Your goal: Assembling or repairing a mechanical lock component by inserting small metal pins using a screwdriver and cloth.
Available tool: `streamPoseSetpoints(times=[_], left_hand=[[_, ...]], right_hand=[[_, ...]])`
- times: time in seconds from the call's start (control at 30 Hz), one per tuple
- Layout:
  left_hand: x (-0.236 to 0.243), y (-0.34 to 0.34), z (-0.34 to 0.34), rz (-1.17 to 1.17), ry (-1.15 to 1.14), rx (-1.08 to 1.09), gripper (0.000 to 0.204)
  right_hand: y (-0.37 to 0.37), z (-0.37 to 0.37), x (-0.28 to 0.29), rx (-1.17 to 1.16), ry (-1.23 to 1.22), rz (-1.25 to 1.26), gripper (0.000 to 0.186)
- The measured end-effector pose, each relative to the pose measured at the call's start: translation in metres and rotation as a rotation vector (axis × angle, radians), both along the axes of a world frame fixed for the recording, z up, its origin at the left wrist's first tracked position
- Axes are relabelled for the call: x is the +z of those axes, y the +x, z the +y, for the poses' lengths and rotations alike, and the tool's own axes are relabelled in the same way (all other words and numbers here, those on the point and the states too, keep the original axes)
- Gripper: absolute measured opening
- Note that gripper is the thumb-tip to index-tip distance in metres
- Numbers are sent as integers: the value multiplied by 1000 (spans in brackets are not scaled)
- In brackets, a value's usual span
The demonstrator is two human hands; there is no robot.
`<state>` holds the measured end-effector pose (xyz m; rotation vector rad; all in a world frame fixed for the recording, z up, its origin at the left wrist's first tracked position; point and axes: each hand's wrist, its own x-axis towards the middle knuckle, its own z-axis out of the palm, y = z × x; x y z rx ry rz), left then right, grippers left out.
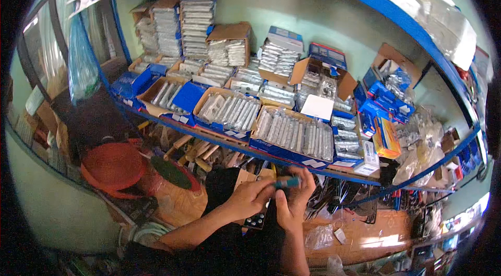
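Observation:
A short teal, tube-like thing (287,182) lies crosswise between my two hands, smeared by motion; its exact kind does not show. My left hand (251,195) is closed around its left end. My right hand (295,196) curls its fingers around the other end, with the thumb pointing up below it. Under my hands, partly hidden, a board or tray with several small round shiny pieces (254,220) rests by my dark clothing.
Ahead runs a blue-framed shelf (229,142) with open boxes of plastic-wrapped metal parts (295,132). Wooden-handled tools (190,153) are beneath it. A red round stool (114,166) stands left. Clear plastic bags (319,237) lie on the orange-brown floor (376,231) at right.

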<state>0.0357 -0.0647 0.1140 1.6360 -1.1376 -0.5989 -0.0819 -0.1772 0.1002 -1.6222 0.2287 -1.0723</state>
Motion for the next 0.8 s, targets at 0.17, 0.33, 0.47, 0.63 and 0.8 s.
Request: streamPoseSetpoints(times=[0.17, 0.33, 0.47, 0.63, 0.8], left_hand=[[-16, -1, 5, -369, -31, -67, 28], [-8, 0, 16, -13, -35, 52, 45], [-30, 8, 17, 824, -354, 213, 50], [-45, -22, 14, 1227, -612, -141, 62], [-57, -44, 15, 1448, -823, -182, 55]], right_hand=[[-43, -20, 25, -67, -378, 441, 37], [-68, -16, 0, -243, -249, 503, 17], [-74, -1, -38, -182, 345, 161, 25], [-56, 38, -29, -10, 167, 333, 28], [-67, 49, -37, -3, 210, 377, 25]])
